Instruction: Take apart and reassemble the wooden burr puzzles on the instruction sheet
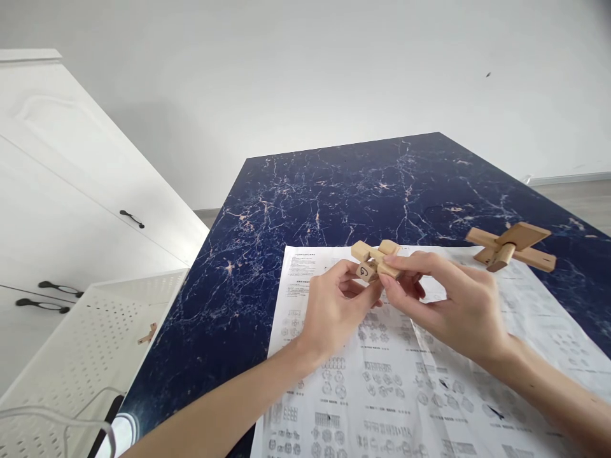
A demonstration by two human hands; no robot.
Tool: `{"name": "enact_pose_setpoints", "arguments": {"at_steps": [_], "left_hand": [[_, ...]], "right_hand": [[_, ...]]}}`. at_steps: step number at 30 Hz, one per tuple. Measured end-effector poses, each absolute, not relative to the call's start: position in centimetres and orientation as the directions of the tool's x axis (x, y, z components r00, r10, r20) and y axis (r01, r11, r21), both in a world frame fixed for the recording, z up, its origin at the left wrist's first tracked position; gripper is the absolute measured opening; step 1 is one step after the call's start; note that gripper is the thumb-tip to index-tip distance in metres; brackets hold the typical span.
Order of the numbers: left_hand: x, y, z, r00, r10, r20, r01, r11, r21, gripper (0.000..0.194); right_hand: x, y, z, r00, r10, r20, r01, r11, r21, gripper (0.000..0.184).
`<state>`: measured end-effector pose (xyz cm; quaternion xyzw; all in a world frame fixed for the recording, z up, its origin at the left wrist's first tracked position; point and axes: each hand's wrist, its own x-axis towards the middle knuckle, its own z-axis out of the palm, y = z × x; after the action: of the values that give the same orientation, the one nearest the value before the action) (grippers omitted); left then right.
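- Lower centre of the frame: a small assembly of interlocked wooden blocks (375,260), one block marked in black, sits at the fingertips between two hands.
- Left hand (331,312): narrow, fingers curled around the assembly's lower left side.
- Right hand (451,305): thumb and index finger pinched on the assembly's right side.
- Beneath them, a printed sheet of diagrams (334,407) on a dark blue, marble-patterned surface (305,203).
- Right of the frame: a crossed wooden piece (520,238), well apart from the right hand.
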<state>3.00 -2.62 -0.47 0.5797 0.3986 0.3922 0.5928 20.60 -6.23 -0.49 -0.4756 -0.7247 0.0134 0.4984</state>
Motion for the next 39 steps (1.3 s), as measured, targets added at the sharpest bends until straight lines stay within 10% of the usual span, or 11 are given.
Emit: {"name": "enact_pose_setpoints", "arguments": {"at_steps": [17, 39], "left_hand": [[3.0, -2.4, -0.7, 0.390, 0.915, -0.099, -0.083, 0.142, 0.986, 0.024], [2.9, -2.1, -0.7, 0.389, 0.916, -0.102, -0.139, 0.168, 0.976, 0.028]], "right_hand": [[21.9, -5.3, -0.2, -0.308, 0.581, 0.754, 0.743, 0.642, -0.191, 0.028], [21.8, -5.2, -0.7, -0.215, 0.657, 0.722, 0.720, 0.606, -0.337, 0.026]]}}
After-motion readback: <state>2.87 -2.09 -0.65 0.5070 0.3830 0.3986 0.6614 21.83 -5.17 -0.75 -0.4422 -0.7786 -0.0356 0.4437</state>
